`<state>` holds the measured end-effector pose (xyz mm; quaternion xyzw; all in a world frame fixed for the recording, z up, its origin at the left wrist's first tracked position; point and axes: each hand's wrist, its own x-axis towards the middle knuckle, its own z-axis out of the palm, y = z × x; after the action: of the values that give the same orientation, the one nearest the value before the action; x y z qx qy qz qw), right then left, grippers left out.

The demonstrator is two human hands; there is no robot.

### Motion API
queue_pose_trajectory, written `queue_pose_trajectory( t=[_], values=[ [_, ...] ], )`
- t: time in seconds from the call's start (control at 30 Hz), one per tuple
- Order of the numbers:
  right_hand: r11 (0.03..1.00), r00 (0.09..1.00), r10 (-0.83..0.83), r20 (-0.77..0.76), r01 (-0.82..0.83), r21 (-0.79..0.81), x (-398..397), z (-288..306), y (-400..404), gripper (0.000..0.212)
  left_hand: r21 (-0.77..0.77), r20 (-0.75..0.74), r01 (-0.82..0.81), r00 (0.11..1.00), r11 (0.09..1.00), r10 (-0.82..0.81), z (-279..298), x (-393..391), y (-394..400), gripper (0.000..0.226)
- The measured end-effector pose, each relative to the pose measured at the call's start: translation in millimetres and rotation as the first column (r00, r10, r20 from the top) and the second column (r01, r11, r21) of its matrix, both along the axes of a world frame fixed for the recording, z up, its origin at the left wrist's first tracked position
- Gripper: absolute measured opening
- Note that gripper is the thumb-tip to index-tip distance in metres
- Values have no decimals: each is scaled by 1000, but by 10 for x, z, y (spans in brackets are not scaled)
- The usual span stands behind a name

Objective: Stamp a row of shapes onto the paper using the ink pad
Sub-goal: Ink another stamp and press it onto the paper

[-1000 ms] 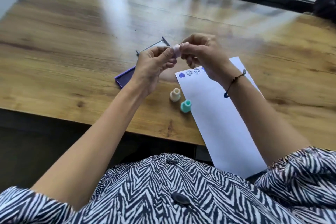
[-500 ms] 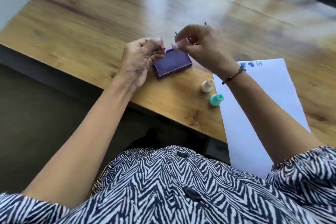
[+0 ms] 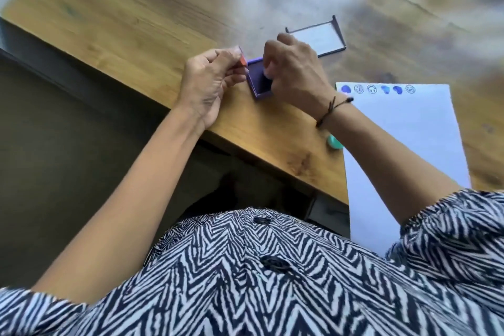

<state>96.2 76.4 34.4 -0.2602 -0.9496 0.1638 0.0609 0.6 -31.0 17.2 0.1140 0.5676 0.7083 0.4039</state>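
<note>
- The right hand (image 3: 294, 73) is curled down over the purple ink pad (image 3: 257, 82), fingertips bunched on its surface; whatever stamp it pinches is hidden from here.
- The left hand (image 3: 207, 84) pinches a small orange piece (image 3: 242, 60) just beside the pad's left edge.
- The white paper (image 3: 403, 144) lies to the right on the bench (image 3: 136, 27), six blue prints in a row along its top edge.
- The pad's lid (image 3: 317, 38) lies open behind.
- A teal stamp (image 3: 335, 142) peeks from under the right forearm.
</note>
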Motion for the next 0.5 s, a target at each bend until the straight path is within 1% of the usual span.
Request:
queue_pose_trajectory(
  t=[0.1,0.17,0.2,0.27,0.33,0.37,0.4,0.43,0.5],
  values=[
    [1000,1000,15,-15,-15,-1,-1,20,65,19,-3,9,15,1000,1000,-15,-22,24,-33,12],
    [1000,998,-10,-56,11,10,11,-3,59,19,2,8,19,1000,1000,-19,-25,11,-29,12],
    [1000,999,-14,-50,15,8,18,-23,10,18,-3,1,13,1000,1000,-13,-25,5,-31,13],
    [999,1000,-1,-27,0,-39,27,-59,-41,18,-22,-12,12,1000,1000,-13,-21,14,-31,15],
    [991,998,-18,-56,11,-132,36,-8,57,19,-21,-18,39,999,999,-39,5,47,26,17],
    [977,991,-74,-107,50,-207,57,39,118,19,-14,-37,49,998,999,-50,31,62,61,17],
    [942,969,-178,-173,117,-315,127,89,185,16,-2,-66,67,996,998,-67,64,92,112,18],
    [884,921,-304,-244,177,-433,241,129,255,13,16,-101,90,991,996,-88,105,131,165,18],
    [750,760,-559,-331,294,-592,627,187,388,21,60,-153,172,975,983,-161,198,278,289,17]
  ],
)
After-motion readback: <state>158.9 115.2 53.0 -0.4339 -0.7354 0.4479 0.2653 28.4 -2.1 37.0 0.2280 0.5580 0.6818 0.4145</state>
